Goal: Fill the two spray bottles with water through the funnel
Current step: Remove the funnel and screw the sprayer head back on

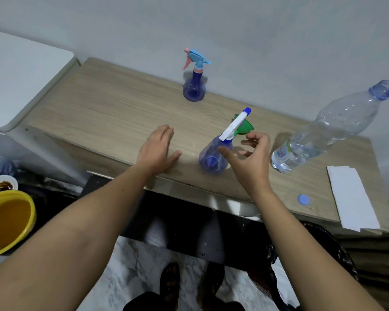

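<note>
Wooden table [112,104] against a pale wall. Near spray bottle [213,157] as landmark: blue translucent body, white trigger head with blue tip, standing near the front edge, head tilted toward the wall. Green funnel [245,127] right behind it, partly hidden by the white head; touching or not, cannot tell. Second spray bottle [194,86] well behind and slightly left, close to the wall, upright, blue body, pink and light-blue head on. Large clear water bottle [328,131] to the right, uncapped, some water in the lower part. Small blue cap [303,200] further right and nearer the front edge. White folded paper [350,198] beyond the cap, at the table's right end.

Left hand [156,149] to the left of the near bottle, flat on the table, palm down, fingers straight, thumb spread, holding nothing. Right hand [250,158] just right of the near bottle, raised, fingers loosely curled, thumb pointing at the bottle body; thumb contact unclear, nothing gripped.

Yellow bowl [8,221] far left, below table level. Small white dish [2,184] with dark contents just behind the bowl. White surface [20,75] beside the table's left end. Marble-pattern floor [133,277] below.
</note>
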Available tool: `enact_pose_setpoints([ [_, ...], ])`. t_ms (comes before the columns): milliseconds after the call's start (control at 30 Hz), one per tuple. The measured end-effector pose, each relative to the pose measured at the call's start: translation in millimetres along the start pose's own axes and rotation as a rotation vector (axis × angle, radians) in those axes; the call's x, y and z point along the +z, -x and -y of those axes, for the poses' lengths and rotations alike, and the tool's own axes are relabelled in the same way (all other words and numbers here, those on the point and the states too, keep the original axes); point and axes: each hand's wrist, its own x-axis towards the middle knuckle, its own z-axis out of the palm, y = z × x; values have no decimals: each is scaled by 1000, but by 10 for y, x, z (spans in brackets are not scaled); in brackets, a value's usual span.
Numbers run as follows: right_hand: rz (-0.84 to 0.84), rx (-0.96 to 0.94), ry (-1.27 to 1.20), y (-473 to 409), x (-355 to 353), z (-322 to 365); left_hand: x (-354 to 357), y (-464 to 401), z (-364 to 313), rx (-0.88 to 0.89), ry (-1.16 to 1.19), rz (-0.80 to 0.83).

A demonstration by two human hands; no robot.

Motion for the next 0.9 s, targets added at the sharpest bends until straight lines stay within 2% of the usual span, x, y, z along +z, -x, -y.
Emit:
enact_pose_setpoints([
  [233, 154, 14, -101, -53, 159, 8, 199, -209, 239, -79, -196, 118],
  [467, 120, 88, -128, -82, 332, 61, 251, -199, 291, -59, -215, 107],
  [633, 135, 69, -129, -96, 380, 126, 246, -208, 321, -47, -210, 109],
  [900, 169, 209, -215, 52, 468, 62, 274, -227, 362, -35, -206, 103],
])
